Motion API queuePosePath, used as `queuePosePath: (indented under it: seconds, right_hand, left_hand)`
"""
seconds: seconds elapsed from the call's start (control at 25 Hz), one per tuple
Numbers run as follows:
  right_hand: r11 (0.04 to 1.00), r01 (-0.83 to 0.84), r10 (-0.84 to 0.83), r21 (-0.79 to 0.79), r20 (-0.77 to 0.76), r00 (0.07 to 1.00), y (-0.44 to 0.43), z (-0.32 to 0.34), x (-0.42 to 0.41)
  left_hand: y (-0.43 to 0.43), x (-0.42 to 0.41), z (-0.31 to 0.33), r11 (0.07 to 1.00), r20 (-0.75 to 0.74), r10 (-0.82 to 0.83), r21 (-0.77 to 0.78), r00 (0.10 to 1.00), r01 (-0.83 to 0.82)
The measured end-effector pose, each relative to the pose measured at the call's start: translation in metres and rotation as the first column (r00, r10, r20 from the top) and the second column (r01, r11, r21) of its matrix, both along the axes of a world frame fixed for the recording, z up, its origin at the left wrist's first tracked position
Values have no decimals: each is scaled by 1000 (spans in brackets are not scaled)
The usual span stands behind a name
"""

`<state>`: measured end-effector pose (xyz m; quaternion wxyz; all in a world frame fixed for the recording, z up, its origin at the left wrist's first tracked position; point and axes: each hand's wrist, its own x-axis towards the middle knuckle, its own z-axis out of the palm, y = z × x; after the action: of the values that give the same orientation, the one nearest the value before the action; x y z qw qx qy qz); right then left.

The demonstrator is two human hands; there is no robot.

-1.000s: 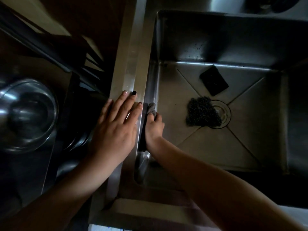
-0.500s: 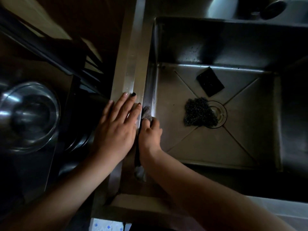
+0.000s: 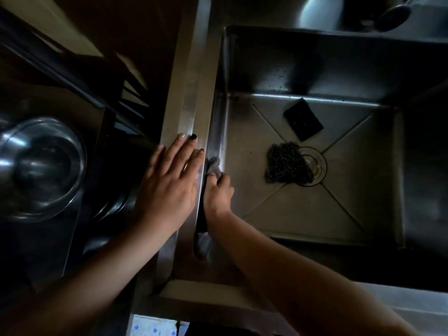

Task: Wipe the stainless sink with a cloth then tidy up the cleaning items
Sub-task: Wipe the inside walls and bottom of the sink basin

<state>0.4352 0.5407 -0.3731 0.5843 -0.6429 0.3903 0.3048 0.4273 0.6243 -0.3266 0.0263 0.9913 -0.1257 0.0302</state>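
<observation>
The stainless sink fills the right half of the head view, dimly lit. My right hand is inside it, pressed against the left inner wall and closed on a small grey cloth that sticks out past the fingertips. My left hand lies flat, fingers spread, on the sink's left rim. A dark steel-wool scrubber lies on the sink floor, partly over the round drain. A black sponge pad rests behind it near the back wall.
A shiny steel bowl sits at the left beside dark stacked dishware. A dark round object sits on the ledge behind the sink. Patterned floor tile shows at the bottom edge.
My right hand with the cloth has slid a little along the left sink wall, closer to my left hand. The left hand stays flat on the rim.
</observation>
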Motion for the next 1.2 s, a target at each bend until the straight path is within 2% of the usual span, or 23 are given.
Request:
queuePosePath:
  seconds: [0.08, 0.2, 0.28, 0.48, 0.72, 1.0, 1.2]
  right_hand:
    - [999, 18, -19, 29, 42, 999, -1, 10, -15]
    - [997, 60, -72, 57, 230, 970, -1, 21, -19]
    - [998, 56, -64, 37, 284, 957, -3, 18, -5]
    - [999, 14, -8, -29, 192, 981, -1, -1, 18]
    - [1000, 16, -15, -9, 66, 998, -3, -3, -6]
    - [958, 131, -154, 256, 73, 985, -32, 12, 1]
    - [953, 150, -196, 262, 159, 968, -64, 22, 24]
  left_hand:
    - [0, 1, 0, 1000, 11, 1, -4, 1000, -1]
    - [1, 2, -2, 1000, 32, -5, 1, 999, 5]
    - [1, 1, -3, 1000, 32, -5, 1, 999, 5]
    - [2, 0, -4, 1000, 25, -8, -17, 1000, 9]
    - [2, 0, -4, 1000, 30, -13, -23, 999, 14]
    - [-1, 1, 1, 999, -36, -19, 37, 999, 20]
    - [-18, 14, 18, 998, -69, 63, -22, 996, -65]
